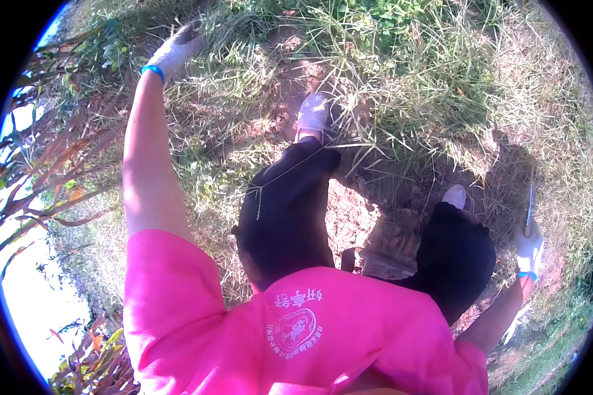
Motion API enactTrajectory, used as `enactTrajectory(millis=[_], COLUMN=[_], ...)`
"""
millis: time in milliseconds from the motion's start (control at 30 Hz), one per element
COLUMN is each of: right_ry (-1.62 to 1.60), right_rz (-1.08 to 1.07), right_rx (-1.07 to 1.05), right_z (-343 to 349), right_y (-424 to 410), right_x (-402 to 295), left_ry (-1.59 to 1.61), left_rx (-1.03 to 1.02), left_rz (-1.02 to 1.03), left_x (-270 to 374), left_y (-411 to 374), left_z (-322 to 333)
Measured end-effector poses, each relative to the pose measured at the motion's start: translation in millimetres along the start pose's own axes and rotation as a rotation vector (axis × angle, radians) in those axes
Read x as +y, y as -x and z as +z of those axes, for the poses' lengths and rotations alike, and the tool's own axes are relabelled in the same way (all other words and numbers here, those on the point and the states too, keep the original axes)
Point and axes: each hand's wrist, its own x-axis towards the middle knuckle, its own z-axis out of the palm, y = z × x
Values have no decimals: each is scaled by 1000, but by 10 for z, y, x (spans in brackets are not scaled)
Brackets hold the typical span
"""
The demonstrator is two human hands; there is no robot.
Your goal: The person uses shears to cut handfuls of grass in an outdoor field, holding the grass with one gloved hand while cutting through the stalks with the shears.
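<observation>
My left hand [180,47] is at the upper left, arm stretched out, in a pale knit work glove with dark fingers and a blue band at the wrist. Thin dry stems show by its fingertips; whether it grips them cannot be told. At the far right, my right hand [529,247], also in a pale glove with a blue band, is closed around the handle of a narrow bladed hand tool [530,200]. The blade points away from me, over grass in shadow. Long grass [365,98] lies and stands ahead of my feet.
My left shoe [312,112] and right shoe [454,196] rest on soil and grass, with dark trouser legs behind them. Bare soil [348,212] shows between my legs. Tall plants with long brownish leaves [59,163] stand along the left side.
</observation>
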Motion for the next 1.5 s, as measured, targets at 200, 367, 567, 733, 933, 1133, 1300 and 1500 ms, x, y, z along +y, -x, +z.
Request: enactTrajectory(millis=[200,367,567,733,933,1133,1300,1500], right_ry=[84,38,-213,-699,-1473,-1317,-1297,-1289], right_rz=[57,42,-30,33,48,280,422,495], right_rx=[6,75,109,-128,-96,-128,-161,-305], right_z=[-82,-90,-15,387,1164,2077,2453,2645], right_y=[-55,-262,-513,-893,-1326,-1766,-1964,-1794], right_x=[-74,-108,-542,-257,-445,144,-36,-382], left_ry=[-888,-589,-531,-613,-1105,-539,-918,-1259], left_rx=[-121,-104,527,-285,-494,-40,101,-133], left_rz=[-20,119,195,820,242,187,-20,-68], left_x=[603,1234,2570,3410,1971,3087,2163,3475], left_y=[-158,13,772,954,495,90,-399,244], left_z=[922,890,663,1630,2237,1601,222,1626])
